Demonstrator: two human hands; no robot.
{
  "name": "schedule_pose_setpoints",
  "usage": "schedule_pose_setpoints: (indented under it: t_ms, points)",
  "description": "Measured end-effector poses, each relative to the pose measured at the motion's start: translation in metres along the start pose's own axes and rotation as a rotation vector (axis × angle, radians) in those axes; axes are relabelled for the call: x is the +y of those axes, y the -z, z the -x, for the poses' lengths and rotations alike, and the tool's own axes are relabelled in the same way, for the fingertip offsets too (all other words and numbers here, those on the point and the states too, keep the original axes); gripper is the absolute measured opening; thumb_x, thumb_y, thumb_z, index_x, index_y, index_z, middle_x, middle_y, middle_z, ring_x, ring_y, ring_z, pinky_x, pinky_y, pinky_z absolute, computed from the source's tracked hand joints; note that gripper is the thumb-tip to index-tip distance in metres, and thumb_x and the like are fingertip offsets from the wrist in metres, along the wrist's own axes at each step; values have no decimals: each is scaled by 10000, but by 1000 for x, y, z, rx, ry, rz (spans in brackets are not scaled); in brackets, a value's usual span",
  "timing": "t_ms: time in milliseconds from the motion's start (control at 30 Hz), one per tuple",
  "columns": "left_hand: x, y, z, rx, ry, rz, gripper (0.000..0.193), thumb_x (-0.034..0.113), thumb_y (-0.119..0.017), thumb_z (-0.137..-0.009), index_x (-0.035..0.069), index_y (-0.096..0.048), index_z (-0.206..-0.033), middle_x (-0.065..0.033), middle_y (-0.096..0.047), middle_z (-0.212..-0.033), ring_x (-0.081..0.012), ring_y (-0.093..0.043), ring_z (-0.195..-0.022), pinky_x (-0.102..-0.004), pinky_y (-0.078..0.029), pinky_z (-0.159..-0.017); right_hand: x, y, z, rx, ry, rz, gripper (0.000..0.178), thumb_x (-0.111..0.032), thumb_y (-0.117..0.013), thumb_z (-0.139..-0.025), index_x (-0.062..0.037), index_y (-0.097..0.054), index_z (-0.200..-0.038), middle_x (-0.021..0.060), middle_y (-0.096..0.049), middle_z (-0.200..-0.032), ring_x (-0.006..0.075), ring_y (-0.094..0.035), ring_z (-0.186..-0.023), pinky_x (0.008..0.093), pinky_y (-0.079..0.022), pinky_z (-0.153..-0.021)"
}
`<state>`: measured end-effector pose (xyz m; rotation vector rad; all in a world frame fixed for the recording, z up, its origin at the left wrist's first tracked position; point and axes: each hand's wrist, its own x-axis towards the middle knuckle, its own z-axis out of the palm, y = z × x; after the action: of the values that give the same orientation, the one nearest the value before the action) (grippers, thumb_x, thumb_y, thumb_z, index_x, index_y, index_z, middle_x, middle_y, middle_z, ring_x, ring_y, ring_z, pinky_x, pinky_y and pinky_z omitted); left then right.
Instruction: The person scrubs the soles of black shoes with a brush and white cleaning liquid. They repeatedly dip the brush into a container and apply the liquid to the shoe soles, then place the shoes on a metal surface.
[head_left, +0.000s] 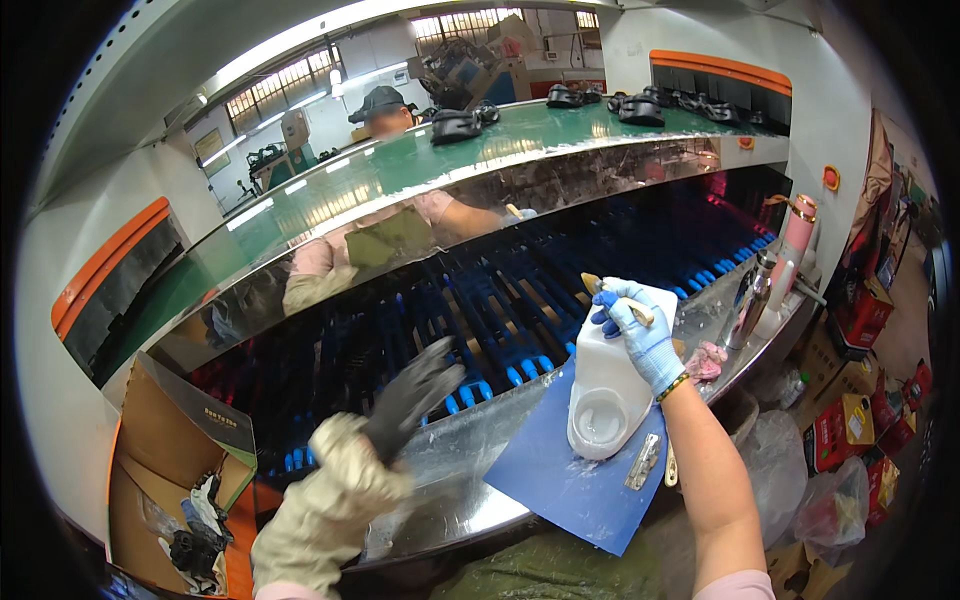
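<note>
Head cam: my right hand [640, 335] is pinching a brush [591, 284] right over the far end of the white jug [600, 365] — jug's long axis points away from me. Left hand [412, 395]'s farther off, blurry — fingers stretched out.

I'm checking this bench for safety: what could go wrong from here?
The left hand, blurred, appears near the blue-tipped rods; its baggy sleeve might snag there.

The blue sheet juts past the metal ledge, so a bump could shift the white container and flat metal tool on it.

The brush in the right hand, if wet, might drip.
</note>
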<state>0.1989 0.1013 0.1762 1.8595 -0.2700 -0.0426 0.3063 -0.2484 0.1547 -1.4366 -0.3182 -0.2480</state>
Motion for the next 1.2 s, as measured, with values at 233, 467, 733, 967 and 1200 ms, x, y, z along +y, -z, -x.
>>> schedule_pose_setpoints:
  t_ms: [233, 467, 733, 967, 1200]
  points:
    - [-212, 155, 247, 363, 277, -477, 583, 25, -646, -952, 18, -481, -1511, -139, -657, -1325, -229, -602, -1251, -335, -482, -1037, 1, 3, -5, -40, 74, -18, 357, -352, -617, -1042, -78, -709, -1251, 66, -715, -1201, 111, -693, -924, 244, -562, -780]
    - [-176, 25, 280, 266, 437, 209, 585, 76, -649, -975, 9, -442, -1519, -165, -633, -1366, -234, -676, -1080, -381, -552, -974, -22, -28, 78, -137, 11, -30, 267, -220, -668, -1011, -24, -751, -1172, 60, -739, -1001, 76, -651, -796, 224, -554, -747]
    - [-100, -140, 282, 330, 593, 935, 646, 485, -473, -1047, 37, -442, -1512, -203, -600, -1395, -286, -657, -1160, -437, -562, -996, 10, 9, 127, -124, -31, 713, 119, -129, -660, -973, -31, -728, -981, 26, -733, -898, 79, -675, -769, 248, -560, -697]
    - [-118, -162, 259, 57, 509, 2019, 1023, 810, -533, -868, 125, -342, -1603, -266, -466, -1514, -432, -526, -1340, -605, -447, -1117, 4, 19, 136, 6, -277, 233, 225, -255, -670, -988, -43, -735, -951, 52, -733, -856, 90, -672, -676, 216, -503, -553]
    - [-173, -141, 221, -581, 341, 1932, 878, 674, -530, -950, 89, -342, -1578, -313, -455, -1485, -429, -588, -1281, -656, -497, -1046, 58, 25, 204, 157, -571, -453, 284, -225, -642, -1004, 24, -675, -1135, 95, -712, -876, 138, -648, -638, 239, -477, -508]
